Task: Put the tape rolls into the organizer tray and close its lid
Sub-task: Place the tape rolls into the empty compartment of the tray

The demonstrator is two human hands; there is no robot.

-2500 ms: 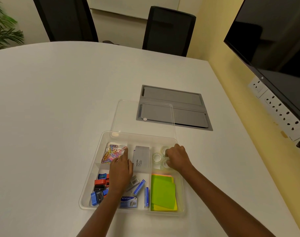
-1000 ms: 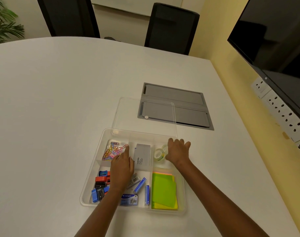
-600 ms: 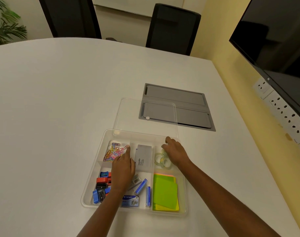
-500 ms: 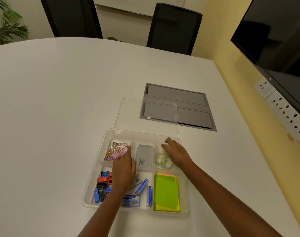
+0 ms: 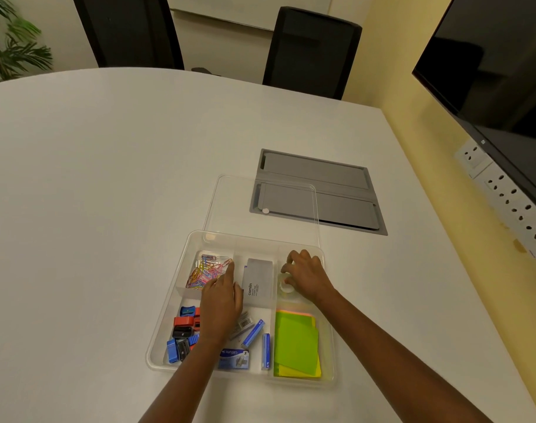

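Note:
The clear organizer tray (image 5: 181, 271) lies on the white table in front of me. Its transparent lid (image 5: 260, 206) is swung open and lies flat behind it. The clear tape rolls (image 5: 286, 286) sit in the far right compartment, mostly hidden under my right hand (image 5: 307, 277). That hand's fingers curl down with the thumb closed on one roll. My left hand (image 5: 222, 300) rests flat inside the tray, holding nothing. Its index finger points along the divider beside the paper clips (image 5: 207, 271).
The tray also holds a grey box (image 5: 258, 282), sharpeners (image 5: 182, 331), staple boxes (image 5: 234, 358) and green sticky notes (image 5: 295, 343). A grey cable hatch (image 5: 318, 190) is set in the table behind the lid. A wall screen and sockets are at the right, chairs at the far side.
My right hand went from the tape rolls to the tray's far right rim. It has now come back and curled onto the rolls. My left hand has stayed in place.

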